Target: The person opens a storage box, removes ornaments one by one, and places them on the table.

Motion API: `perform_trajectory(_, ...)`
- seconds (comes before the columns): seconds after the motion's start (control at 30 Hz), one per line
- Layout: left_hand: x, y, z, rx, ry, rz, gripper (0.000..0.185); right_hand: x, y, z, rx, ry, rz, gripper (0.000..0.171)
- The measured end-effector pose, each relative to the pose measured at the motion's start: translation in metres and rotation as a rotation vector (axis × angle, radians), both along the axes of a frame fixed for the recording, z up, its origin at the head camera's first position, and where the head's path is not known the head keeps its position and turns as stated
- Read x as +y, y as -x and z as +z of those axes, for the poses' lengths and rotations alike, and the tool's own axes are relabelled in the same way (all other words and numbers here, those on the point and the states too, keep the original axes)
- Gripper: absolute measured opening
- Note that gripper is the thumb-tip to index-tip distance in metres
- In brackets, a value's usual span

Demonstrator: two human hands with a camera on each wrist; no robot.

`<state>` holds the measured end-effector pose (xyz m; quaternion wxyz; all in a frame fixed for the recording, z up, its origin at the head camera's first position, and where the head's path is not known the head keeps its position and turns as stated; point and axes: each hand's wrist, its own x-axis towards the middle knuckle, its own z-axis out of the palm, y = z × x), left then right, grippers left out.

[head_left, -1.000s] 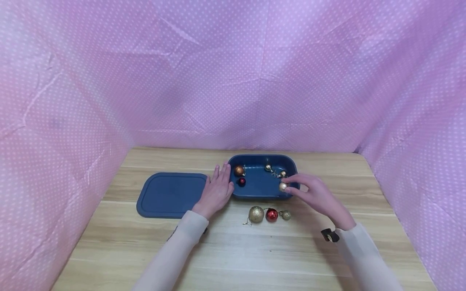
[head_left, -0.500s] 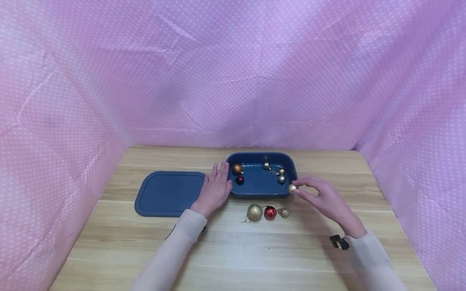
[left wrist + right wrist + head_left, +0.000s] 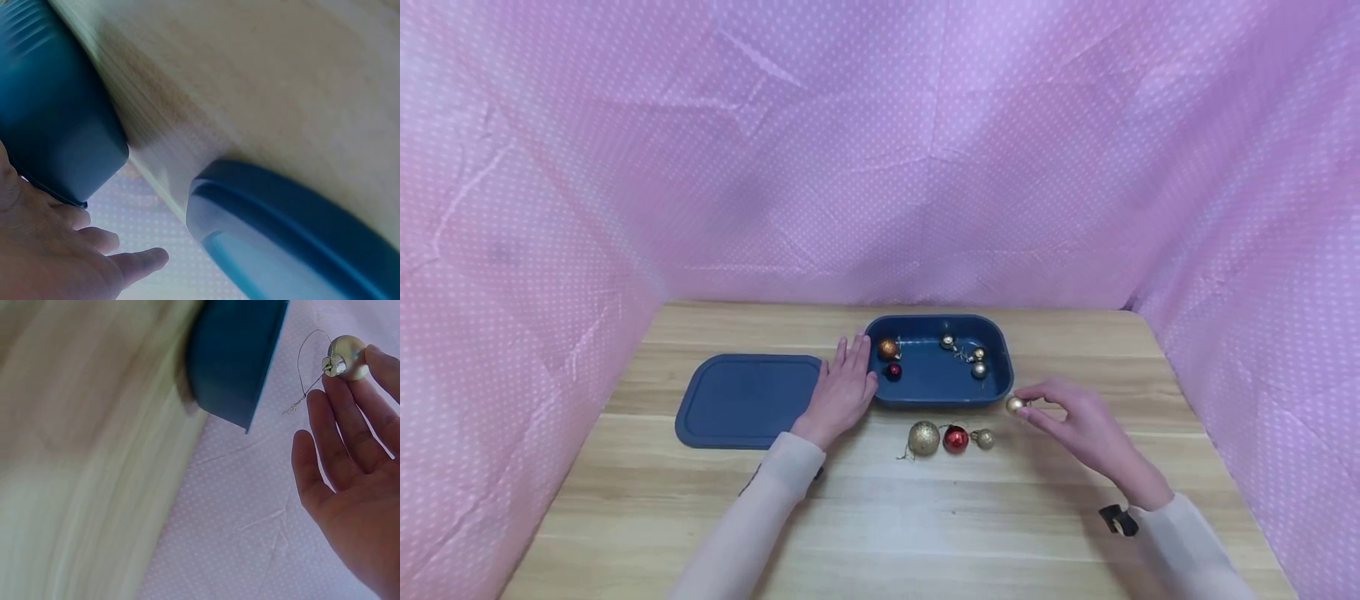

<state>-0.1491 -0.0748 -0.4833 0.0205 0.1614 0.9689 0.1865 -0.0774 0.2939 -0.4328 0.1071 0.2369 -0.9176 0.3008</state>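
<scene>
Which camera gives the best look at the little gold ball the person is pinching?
The right wrist view: the small gold ball fills the frame close up, showing its silver cap and thin hanging loop between the right hand fingertips. The head view shows it only as a tiny dot beside the blue container. The left wrist view misses it entirely.

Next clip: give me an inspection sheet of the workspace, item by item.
Surface: wooden table.
Job's things: open blue container holding five small baubles; pale gold bauble outside it, near its front right corner.
Clutter: blue lid lying left of the container; three baubles in a row in front.
Grips: right hand pinches the pale gold bauble; left hand rests flat against the container's left end.
Cables: nothing seen.
Surroundings: pink dotted cloth on three sides.
</scene>
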Motion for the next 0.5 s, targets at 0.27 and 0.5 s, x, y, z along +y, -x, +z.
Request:
perform_trajectory(0.27, -0.001, 0.001, 0.0, 0.003, -0.016, 0.008, 0.065, -0.001, -0.003, -0.015, -0.036, -0.029, 0.013, 0.021)
perform_trajectory(0.5, -0.001, 0.0, 0.0, 0.001, -0.013, 0.004, 0.065, -0.005, -0.003, -0.028, -0.146, -0.055, 0.054, 0.021)
